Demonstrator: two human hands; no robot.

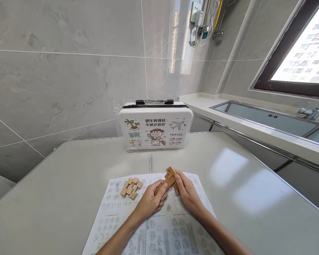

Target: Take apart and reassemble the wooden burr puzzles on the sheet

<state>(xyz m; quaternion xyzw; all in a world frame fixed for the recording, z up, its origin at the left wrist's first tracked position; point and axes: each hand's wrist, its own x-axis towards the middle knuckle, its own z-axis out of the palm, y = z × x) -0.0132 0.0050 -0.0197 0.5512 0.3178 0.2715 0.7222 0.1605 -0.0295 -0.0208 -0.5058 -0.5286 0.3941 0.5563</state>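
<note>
both hands are up over the printed sheet (175, 230) now, your left hand (150, 200) with its grip closed on the lower stick of the joined wooden blocks (169, 179), your right hand (187, 194) pinching the same blocks from the other side, just above the paper. to work them well, i'd say keep the left grip firm, let the right fingertips do the turning, and stay low over the sheet. the loose blocks (131, 187) sit near on your left, apart from your knuckles. there's plenty of open surface (55, 198) either side; the white case (155, 129) stands well back, and the right edge drops toward the sink (268, 118), so favour the middle.
</note>
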